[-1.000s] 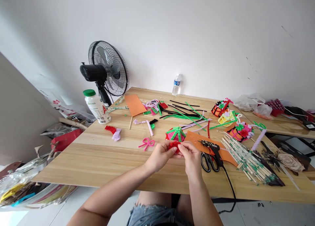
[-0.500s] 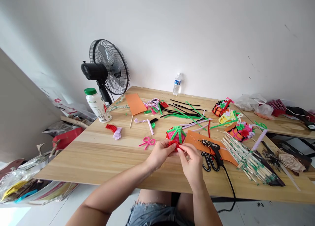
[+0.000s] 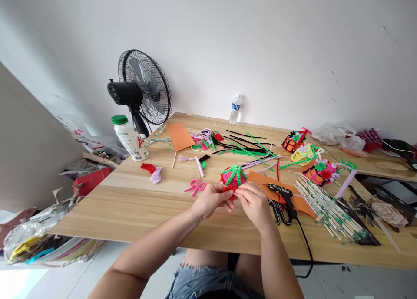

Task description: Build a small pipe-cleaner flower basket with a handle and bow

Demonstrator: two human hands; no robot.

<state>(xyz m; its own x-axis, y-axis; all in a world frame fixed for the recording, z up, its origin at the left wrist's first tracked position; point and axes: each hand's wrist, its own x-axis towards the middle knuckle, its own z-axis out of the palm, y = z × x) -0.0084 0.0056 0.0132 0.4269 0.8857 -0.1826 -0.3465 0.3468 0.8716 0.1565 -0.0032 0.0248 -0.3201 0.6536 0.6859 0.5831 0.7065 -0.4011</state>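
A small red pipe-cleaner piece [image 3: 230,189] is pinched between both hands, partly hidden by the fingers. My left hand [image 3: 211,201] is closed on its left side, thumb on top. From the right, the fingertips of my right hand [image 3: 253,200] press together at its edge. Just behind the hands sits a pink dome [image 3: 233,176] with green pipe-cleaner ribs and some red at its side. A pink pipe-cleaner bow [image 3: 196,187] lies left of my left hand. Right of my right hand rest a black glue gun [image 3: 282,192] and black-handled scissors [image 3: 280,212].
Loose pipe cleaners [image 3: 247,147] spread across the table's middle. Bundled sticks [image 3: 332,210] and finished flower baskets [image 3: 321,172] stand at right. A white bottle [image 3: 129,138], a fan [image 3: 143,88] and a water bottle [image 3: 235,110] are farther back. The glue gun's cord [image 3: 306,242] hangs over the front edge.
My right hand's fingers have closed in more tightly at the red piece, and its wrist has turned slightly. The view has shifted a little; the table items stay put.
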